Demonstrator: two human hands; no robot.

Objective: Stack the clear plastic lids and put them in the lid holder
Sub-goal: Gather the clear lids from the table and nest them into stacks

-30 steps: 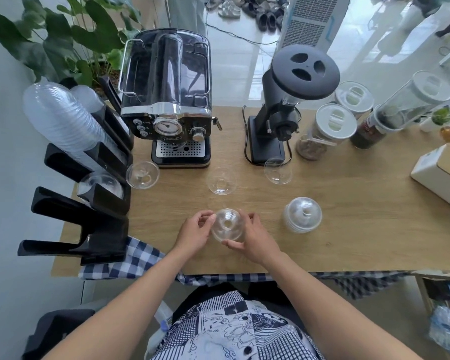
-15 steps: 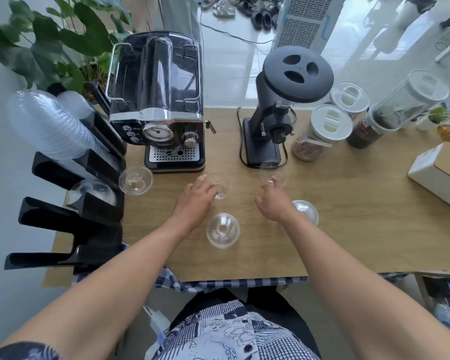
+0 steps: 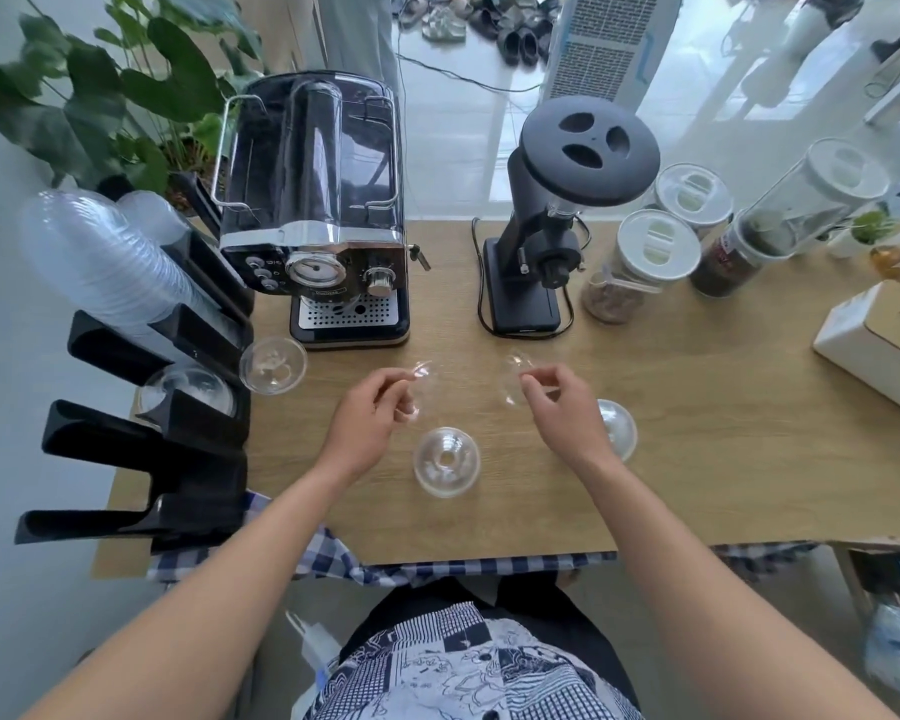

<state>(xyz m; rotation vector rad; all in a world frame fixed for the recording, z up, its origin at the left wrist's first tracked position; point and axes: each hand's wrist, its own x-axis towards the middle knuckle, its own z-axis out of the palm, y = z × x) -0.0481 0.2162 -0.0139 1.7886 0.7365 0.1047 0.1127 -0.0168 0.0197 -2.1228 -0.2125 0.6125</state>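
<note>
We've got a clear lid pinched in each hand: left hand (image 3: 367, 415) closed on one lid (image 3: 421, 389), right hand (image 3: 557, 402) on another lid (image 3: 513, 381), both above the table (image 3: 697, 449). The stacked lids (image 3: 445, 462) sit between our wrists; the lid holder (image 3: 178, 407) stands far left.

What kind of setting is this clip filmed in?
Probably a small coffee bar or drinks counter: an espresso machine and coffee grinder stand on a wooden counter, with a black lid holder of stacked clear domed lids alongside.
</note>
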